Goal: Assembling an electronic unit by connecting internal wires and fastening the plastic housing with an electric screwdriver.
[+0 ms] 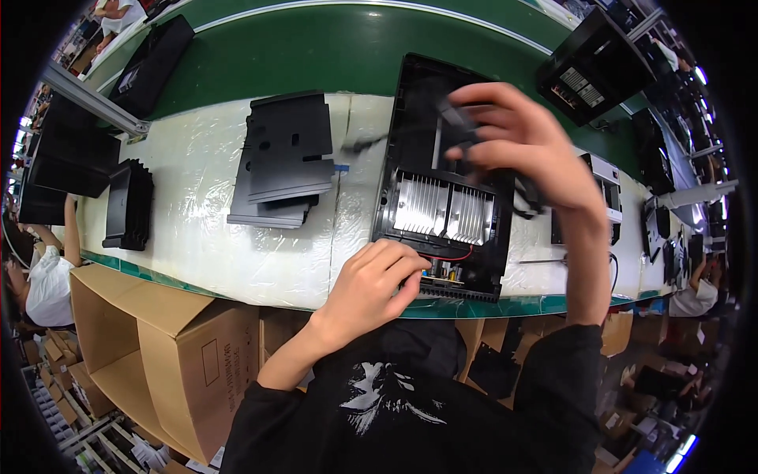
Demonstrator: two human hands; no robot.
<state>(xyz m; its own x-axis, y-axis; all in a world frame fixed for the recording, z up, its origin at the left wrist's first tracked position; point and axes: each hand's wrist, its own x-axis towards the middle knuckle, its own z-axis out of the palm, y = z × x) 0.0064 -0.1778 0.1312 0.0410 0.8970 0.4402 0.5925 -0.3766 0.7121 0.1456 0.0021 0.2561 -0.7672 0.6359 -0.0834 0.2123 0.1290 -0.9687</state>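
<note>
A long black housing lies in front of me with two silver finned heat sinks inside. At its near end sit a circuit board and a thin red wire. My left hand is over the near left rim, fingers curled and closed by the board; what they grip is hidden. Above the far half, my right hand is smeared by motion, its fingers bent around a black cord. A blurred end of the cord seems to trail left past the housing.
Stacked dark panels lie left of the housing; nested black parts stand farther left. A screwdriver-like rod and a white-and-black unit are at right. An open cardboard box stands below the table edge. Other people work at both sides.
</note>
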